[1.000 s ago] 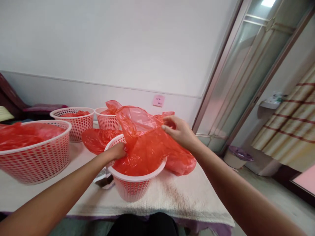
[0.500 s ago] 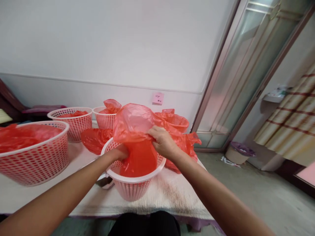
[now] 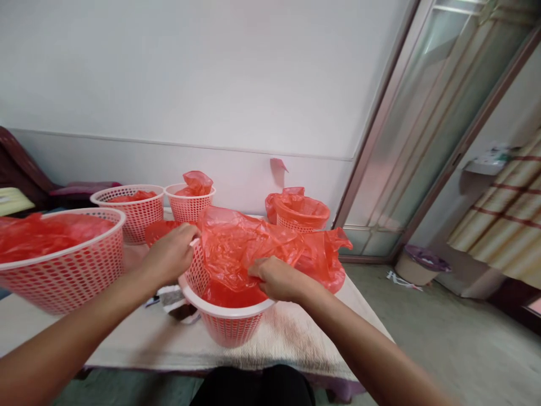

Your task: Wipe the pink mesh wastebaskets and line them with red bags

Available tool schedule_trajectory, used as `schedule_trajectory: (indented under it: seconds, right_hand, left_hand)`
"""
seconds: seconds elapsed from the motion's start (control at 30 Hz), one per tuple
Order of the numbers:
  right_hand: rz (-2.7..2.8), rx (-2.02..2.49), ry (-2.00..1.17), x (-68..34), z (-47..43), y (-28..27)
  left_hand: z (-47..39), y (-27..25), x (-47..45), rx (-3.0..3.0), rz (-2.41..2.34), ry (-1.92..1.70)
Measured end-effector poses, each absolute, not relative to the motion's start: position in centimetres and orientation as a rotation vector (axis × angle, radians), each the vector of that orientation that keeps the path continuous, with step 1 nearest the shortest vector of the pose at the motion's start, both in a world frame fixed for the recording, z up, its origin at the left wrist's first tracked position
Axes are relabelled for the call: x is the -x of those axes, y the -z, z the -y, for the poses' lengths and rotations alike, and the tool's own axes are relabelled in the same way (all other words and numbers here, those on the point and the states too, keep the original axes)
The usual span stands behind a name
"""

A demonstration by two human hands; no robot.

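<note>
A white perforated plastic basket (image 3: 230, 327) stands on the table in front of me. A thin red plastic bag (image 3: 230, 254) lies crumpled in its mouth and spills over the far and right rim. My left hand (image 3: 180, 248) is at the far left rim with its fingers closed on the bag's left edge. My right hand (image 3: 276, 277) pinches the bag's near right part, over the basket's right side. The basket's right rim is partly covered by the bag and this hand.
Other baskets with red bags in them stand at the left (image 3: 71, 276), back left (image 3: 137, 217), back middle (image 3: 190, 208) and back right (image 3: 302, 214). A striped cloth (image 3: 180, 307) lies left of my basket. A pink note (image 3: 279, 164) hangs on the wall. A bin (image 3: 416, 268) stands on the floor.
My left hand has come out of the basket up to its left rim. The raised, puffed bag has sunk flatter. The pink note has flapped upward.
</note>
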State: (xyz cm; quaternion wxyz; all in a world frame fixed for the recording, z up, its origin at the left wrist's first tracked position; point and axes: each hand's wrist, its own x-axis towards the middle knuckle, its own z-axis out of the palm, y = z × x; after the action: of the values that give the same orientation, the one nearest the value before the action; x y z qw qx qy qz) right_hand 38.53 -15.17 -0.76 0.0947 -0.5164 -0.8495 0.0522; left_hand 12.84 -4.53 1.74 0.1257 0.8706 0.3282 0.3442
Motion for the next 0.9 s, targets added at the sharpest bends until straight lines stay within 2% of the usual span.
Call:
schedule_trajectory:
  seconds: [0.2, 0.3, 0.47, 0.67, 0.9]
  right_hand:
    - [2.347, 1.445, -0.178, -37.0, 17.2, 0.1]
    - [2.316, 1.385, -0.079, -36.4, 18.3, 0.0]
    - [2.363, 1.286, 0.146, -35.3, 20.3, 1.2]
    - [2.326, 1.238, 0.295, -34.3, 22.6, 3.1]
    - [2.15, 1.237, 0.498, -35.4, 24.3, 5.0]
  left_hand:
    - [8.4, 0.1, -12.7, -3.109, -0.378, -0.675]
    - [8.0, 0.3, -12.4, -3.159, -0.362, -0.643]
    - [9.1, 0.7, -10.5, -3.129, -0.362, -0.863]
    - [12.0, 2.6, -8.2, -3.234, -0.251, -0.784]
    - [12.4, 5.5, -7.8, -3.052, -0.468, -0.877]
